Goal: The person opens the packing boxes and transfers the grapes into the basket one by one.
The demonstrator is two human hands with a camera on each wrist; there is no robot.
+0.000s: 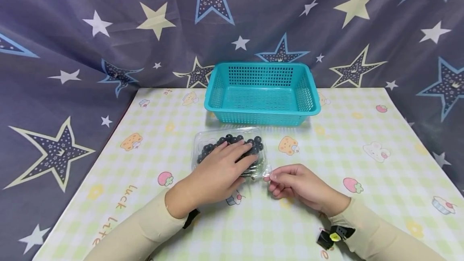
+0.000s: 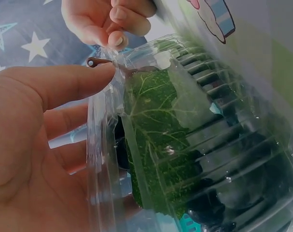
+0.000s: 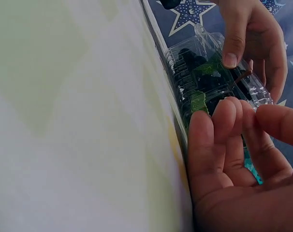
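Observation:
A clear plastic clamshell box [image 1: 198, 140] of dark grapes [image 1: 229, 137] rests on the table, with a green leaf [image 2: 158, 116] against its front wall. My left hand [image 1: 226, 164] lies across the lid, fingers fairly straight over the grapes. Its thumb is at the front edge, beside a brown stem [image 2: 100, 62] that pokes out at the rim. At the front right corner, my right hand [image 1: 302, 184] pinches the box's plastic edge between thumb and index finger, its other fingers curled below.
Behind the box stands a turquoise plastic basket [image 1: 262, 117] with perforated walls, nothing inside it. The table [image 1: 319, 228] has a green checked cloth with cartoon prints. A dark star-patterned curtain [image 1: 119, 43] hangs around the back and sides.

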